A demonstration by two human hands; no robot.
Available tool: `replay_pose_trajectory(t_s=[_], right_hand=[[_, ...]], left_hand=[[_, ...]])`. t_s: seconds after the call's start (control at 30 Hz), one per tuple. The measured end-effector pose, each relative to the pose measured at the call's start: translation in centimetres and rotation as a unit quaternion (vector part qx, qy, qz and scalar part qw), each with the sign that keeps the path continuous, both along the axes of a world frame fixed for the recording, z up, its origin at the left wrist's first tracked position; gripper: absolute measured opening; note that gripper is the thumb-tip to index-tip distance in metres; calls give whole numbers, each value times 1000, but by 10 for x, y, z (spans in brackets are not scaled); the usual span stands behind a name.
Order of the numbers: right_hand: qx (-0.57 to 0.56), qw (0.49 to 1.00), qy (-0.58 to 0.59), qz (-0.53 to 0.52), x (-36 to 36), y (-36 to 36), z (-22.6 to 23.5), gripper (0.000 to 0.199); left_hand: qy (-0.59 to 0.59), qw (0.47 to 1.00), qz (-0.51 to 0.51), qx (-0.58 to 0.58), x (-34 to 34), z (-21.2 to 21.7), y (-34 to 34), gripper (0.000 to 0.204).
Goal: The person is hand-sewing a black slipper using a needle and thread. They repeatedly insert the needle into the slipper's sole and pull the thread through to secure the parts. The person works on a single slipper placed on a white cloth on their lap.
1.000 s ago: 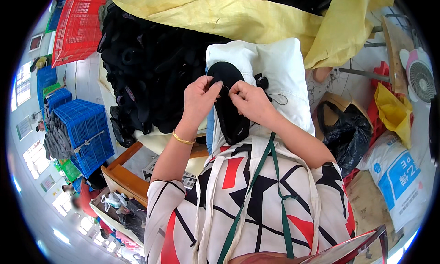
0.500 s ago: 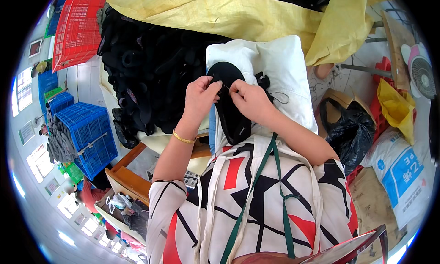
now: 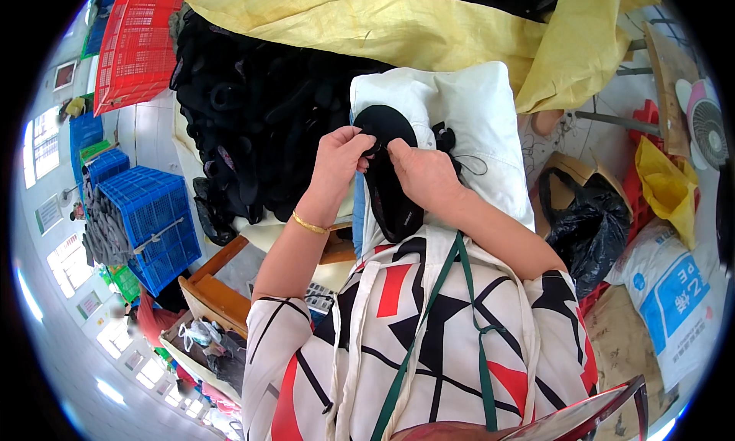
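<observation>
One black fabric piece [image 3: 389,204] lies on the left part of the white cushion [image 3: 481,108]. The left hand [image 3: 341,154] pinches it; the right hand [image 3: 429,174] curls narrowly against it, what it grips unclear. Likely light and soft, it suits a pinch at the edge.

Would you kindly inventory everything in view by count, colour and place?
Handled piece: one, black, centre
Piled pieces: many, black, left of cloth
Cloth: one, white, beneath handled piece
Sheet: one, yellow, top
Large crate: one, red, upper left
Crates: at least two, blue, left
Grey cloths: several, left
Windows: several, white, far left
Wooden furniture: brown, lower left
Fan: one, pink and white, right edge
Plastic bag: one, black, right
Sack: one, white and blue, lower right
Bracelet: one, gold, left wrist
Left hand: one, bare, centre
Right hand: one, bare, centre
</observation>
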State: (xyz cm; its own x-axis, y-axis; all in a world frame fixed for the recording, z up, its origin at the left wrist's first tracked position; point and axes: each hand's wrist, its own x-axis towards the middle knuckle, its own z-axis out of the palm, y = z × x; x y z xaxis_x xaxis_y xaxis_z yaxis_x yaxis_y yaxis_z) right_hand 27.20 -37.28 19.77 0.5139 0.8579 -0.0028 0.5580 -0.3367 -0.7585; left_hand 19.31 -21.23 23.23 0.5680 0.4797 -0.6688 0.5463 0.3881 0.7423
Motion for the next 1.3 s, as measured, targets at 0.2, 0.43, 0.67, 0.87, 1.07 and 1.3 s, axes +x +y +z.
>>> replay_pose_trajectory(t_s=[0.2, 0.43, 0.67, 0.87, 1.07, 1.3], right_hand=[[-19, 999, 31, 2, 3, -1, 0, 11], [33, 998, 15, -45, -9, 3, -12, 12], [66, 956, 263, -113, -1, 11, -8, 17], [17, 977, 205, -56, 30, 13, 11, 17], [122, 963, 232, -64, 30, 26, 3, 10], [116, 827, 538, -116, 52, 23, 12, 18]], left_hand=[[-1, 1000, -27, -3, 2, -2, 3, 9], [11, 999, -37, -30, 4, -5, 5, 9], [-8, 999, -29, -40, 1, -5, 3, 7], [-43, 998, -43, -22, -4, -10, 2, 6], [-49, 995, -88, 12, -3, -11, 2, 10], [-27, 992, -112, 53, -2, -12, 1, 12]])
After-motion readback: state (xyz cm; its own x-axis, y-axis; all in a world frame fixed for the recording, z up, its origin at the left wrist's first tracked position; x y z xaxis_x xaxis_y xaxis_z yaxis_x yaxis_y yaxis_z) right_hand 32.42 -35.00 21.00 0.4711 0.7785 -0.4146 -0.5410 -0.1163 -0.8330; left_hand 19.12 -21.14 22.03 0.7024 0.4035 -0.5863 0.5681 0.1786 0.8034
